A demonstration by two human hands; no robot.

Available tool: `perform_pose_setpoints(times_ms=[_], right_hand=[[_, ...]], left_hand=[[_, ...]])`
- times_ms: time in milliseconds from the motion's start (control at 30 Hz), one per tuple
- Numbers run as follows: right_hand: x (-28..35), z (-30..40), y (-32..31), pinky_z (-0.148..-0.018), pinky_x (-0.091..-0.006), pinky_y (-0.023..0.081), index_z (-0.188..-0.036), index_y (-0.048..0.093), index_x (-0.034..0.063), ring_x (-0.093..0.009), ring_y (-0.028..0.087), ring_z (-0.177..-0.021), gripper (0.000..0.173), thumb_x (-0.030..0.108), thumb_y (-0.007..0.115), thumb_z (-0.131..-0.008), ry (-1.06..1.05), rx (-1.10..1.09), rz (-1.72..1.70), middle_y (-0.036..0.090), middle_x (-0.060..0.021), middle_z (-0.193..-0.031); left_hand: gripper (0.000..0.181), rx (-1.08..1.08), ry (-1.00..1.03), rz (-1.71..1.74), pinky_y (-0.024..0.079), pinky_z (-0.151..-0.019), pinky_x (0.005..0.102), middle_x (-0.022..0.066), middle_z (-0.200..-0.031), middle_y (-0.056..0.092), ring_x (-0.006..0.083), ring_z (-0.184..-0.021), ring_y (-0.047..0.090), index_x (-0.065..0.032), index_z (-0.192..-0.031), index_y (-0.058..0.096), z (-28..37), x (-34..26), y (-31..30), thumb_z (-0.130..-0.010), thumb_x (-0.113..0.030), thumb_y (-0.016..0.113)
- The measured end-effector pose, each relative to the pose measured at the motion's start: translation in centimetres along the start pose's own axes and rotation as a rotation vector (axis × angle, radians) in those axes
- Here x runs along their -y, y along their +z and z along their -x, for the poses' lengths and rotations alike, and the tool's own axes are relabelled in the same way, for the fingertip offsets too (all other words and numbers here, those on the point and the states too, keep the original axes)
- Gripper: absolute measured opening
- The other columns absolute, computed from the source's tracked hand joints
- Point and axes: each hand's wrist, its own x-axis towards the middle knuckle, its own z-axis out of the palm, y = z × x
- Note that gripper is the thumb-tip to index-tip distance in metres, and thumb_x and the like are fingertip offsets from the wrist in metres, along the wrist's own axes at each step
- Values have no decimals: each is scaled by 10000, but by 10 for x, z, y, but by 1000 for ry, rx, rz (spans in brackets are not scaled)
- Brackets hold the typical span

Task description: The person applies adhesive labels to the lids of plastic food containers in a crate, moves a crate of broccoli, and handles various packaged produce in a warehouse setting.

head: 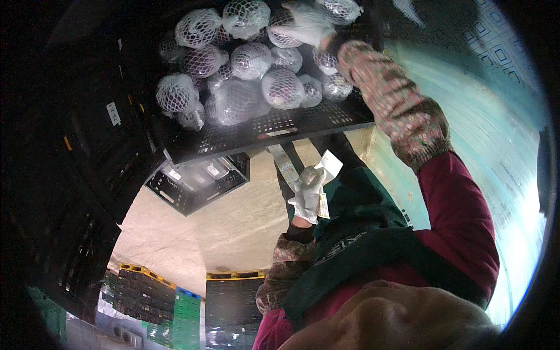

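Observation:
My left hand (308, 186), in a pale thin glove, holds a strip of labels (283, 164) in front of the green apron. A white paper piece (331, 164) sticks out past its fingers, and a small printed end (323, 206) hangs by the wrist. Above, my gloved right hand (308, 24) reaches over a black perforated plastic crate (245, 138). It lies against a round fruit in a white foam net (282, 37); its fingers are blurred, so its grip is unclear. Several more net-wrapped, purplish fruits (283, 89) in clear film fill the crate.
A second black crate (192, 197) with clear packages in it stands lower, at left. A dark stack of crates (87, 131) rises along the left side. A pale bluish sheet-like surface (472, 144) curves along the right. Stacked crates (236, 306) on pallets stand behind.

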Motion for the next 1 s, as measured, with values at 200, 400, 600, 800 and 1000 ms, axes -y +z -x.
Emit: perform_pose_setpoints(times_ms=[200, 400, 600, 800, 1000], right_hand=[[38, -6, -24, -911, -384, 465, -1318, 437, 34, -335, 558, -1088, 913, 533, 697, -598, 163, 573, 110, 547, -211, -1219], [72, 31, -67, -785, -400, 505, -972, 622, 42, -324, 610, -952, 523, 449, 687, -650, 118, 507, 339, 609, -172, -1028], [56, 71, -68, -787, -428, 475, -1008, 594, 8, -332, 532, -944, 629, 526, 688, -663, -3, 205, 278, 559, -159, -1023], [48, 118, -54, -802, -417, 452, -1020, 530, -41, -331, 519, -902, 687, 552, 661, -698, 18, -8, 291, 500, -198, -1026], [36, 64, -60, -813, -436, 471, -1121, 607, 226, -330, 550, -933, 531, 514, 673, -680, 15, 390, 359, 514, -214, -1152]], left_hand=[[82, -81, -2, -9, 291, -436, 165, -71, -657, 500, 13, -496, 412, -88, -913, 614, -1, 0, 3, -867, -148, 646], [72, -27, 52, 43, 303, -485, 179, -76, -748, 543, 7, -579, 410, -98, -913, 629, -4, 13, 6, -865, -146, 652], [125, -37, 10, 30, 313, -467, 182, -51, -732, 547, 31, -548, 441, -96, -984, 625, 0, 4, 4, -871, -146, 642], [166, 5, -76, 165, 398, -611, 210, -29, -877, 569, 56, -724, 490, -44, -998, 596, -5, 9, -2, -864, -124, 652], [101, 16, -39, 60, 375, -549, 213, -49, -807, 553, 35, -658, 462, -62, -929, 610, 1, -5, 10, -868, -136, 642]])
